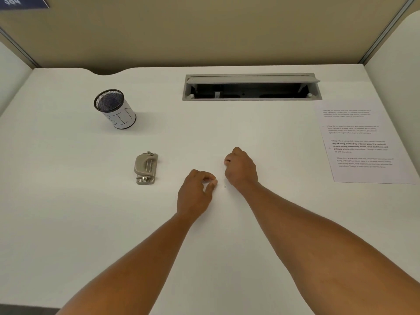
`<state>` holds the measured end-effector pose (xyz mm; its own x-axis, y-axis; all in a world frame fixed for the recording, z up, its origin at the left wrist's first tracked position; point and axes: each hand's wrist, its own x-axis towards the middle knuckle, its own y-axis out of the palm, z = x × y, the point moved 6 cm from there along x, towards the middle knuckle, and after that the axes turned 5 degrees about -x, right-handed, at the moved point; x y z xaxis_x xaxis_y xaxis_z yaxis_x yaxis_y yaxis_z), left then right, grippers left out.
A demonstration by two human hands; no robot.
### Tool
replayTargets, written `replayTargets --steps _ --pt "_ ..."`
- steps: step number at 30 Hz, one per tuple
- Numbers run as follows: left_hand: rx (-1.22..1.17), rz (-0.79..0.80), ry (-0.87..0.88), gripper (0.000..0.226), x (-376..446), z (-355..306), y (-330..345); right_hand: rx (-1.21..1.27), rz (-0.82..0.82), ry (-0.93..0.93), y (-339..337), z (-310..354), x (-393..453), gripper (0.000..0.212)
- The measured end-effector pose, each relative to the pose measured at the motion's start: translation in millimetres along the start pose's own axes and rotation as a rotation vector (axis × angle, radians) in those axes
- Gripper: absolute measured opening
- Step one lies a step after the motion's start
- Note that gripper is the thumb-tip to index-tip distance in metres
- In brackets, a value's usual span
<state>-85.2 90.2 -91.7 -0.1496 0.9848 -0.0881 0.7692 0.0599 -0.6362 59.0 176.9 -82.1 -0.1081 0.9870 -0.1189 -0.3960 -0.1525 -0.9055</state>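
White laminate counter (68,212), smooth and matte, walled in by beige partition panels (204,30) with grey metal edging. Far behind the hole punch (145,168) and to its right, a grey rectangular cable hatch (252,87) sunk into the counter, flap tilted open over a dark slot. Behind the punch and a little left, a black wire-mesh cup (114,109), cylindrical, wrapped in white paper lettered BIN. Well right of the punch, near the counter's edge, a printed sheet (363,144) lying flat, four short blocks of text.

Right of the punch, a tiny paper speck (225,186): pale, round-looking, almost lost against the white. Lies on the counter between the two hands, just beside the right wrist.

Closest to the punch, the left hand (195,192): fingers curled, thumb and forefinger tips pressed together near the speck. Cannot tell whether anything sits in that pinch. Further right of the punch, the right hand (241,169): clenched in a loose fist, knuckles up, fingers tucked under, inside hidden.

Punch itself of brushed grey-beige metal, rounded lever over a flat base.
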Motion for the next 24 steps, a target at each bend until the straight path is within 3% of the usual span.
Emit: replayTargets --steps 8,24 --pt "0.092 0.035 0.033 0.033 -2 -5 12 -0.088 0.05 -0.071 4 0 1 0.019" --pt "0.045 -0.034 -0.048 0.018 -10 -14 21 0.028 0.003 -0.12 1 -11 -13 0.016"
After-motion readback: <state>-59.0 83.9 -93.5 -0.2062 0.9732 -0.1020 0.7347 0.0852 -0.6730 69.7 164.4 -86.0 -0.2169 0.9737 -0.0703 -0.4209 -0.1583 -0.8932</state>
